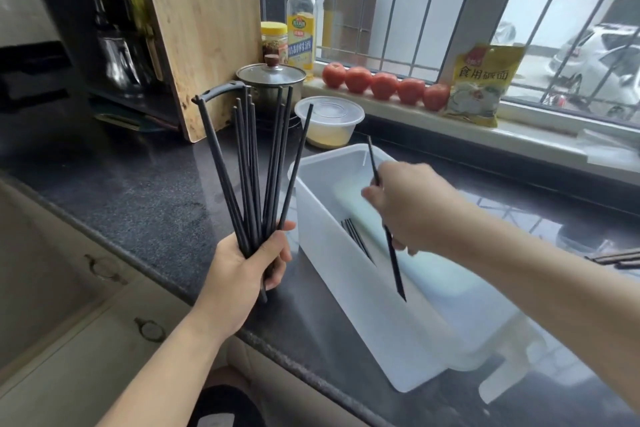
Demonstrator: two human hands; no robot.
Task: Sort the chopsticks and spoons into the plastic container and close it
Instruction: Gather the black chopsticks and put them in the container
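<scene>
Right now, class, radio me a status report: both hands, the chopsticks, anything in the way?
Left hand grips bundle of chopsticks. Right hand pinches single chopstick over plastic container. A few already inside. Nothing blocking.

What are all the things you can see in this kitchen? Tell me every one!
Chopstick bundle: about ten, black, fanned upward in the left hand.
Single chopstick: one, black, in the right hand, tip down in the container.
Chopsticks in container: a few, black, leaning inside.
Plastic container: one, white, open, on the counter.
Counter: one, dark speckled.
Tomatoes: five, red, along the windowsill.
Pot: one, steel with glass lid, behind the bundle.
Round tub: one, clear, lidded, beside the pot.
Bottle: one, clear with yellow label.
Jar: one, yellow-lidded.
Packet: one, yellow, on the sill.
Cutting board: one, wooden, leaning upright.
Left hand: gripping the bundle.
Right hand: pinching the single chopstick.
</scene>
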